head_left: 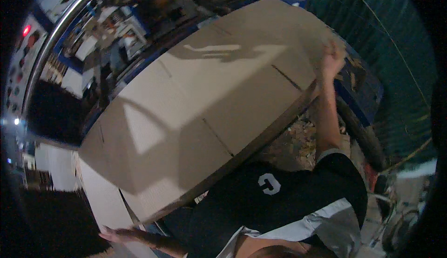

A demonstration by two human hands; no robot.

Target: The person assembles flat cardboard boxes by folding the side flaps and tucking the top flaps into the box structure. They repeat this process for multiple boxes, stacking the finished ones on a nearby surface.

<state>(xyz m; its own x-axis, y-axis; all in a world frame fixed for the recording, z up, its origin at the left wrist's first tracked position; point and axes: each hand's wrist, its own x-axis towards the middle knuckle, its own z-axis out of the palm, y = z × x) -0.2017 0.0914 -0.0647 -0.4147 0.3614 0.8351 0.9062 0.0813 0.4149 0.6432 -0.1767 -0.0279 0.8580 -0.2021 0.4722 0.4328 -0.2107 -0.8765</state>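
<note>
A long tan cardboard sheet (186, 90) with several dark slots along its edges lies slantwise across the middle, in front of my body. My right hand (332, 60) is at its far right end. The fingers there look apart and a little blurred, touching or just over the board's corner. At the lower left, my left hand (116, 235) rests by the near left end, against a paler cardboard flap (104, 202). Its fingers are stretched out to the left. Shadows fall over much of the sheet.
Machinery with a curved metal rail (58, 37) and a panel with a red light (26, 30) stands on the left. Cardboard scraps (298, 141) litter the floor under the sheet. A green corrugated wall (391, 39) rises at the right, beside a blue frame (356, 102).
</note>
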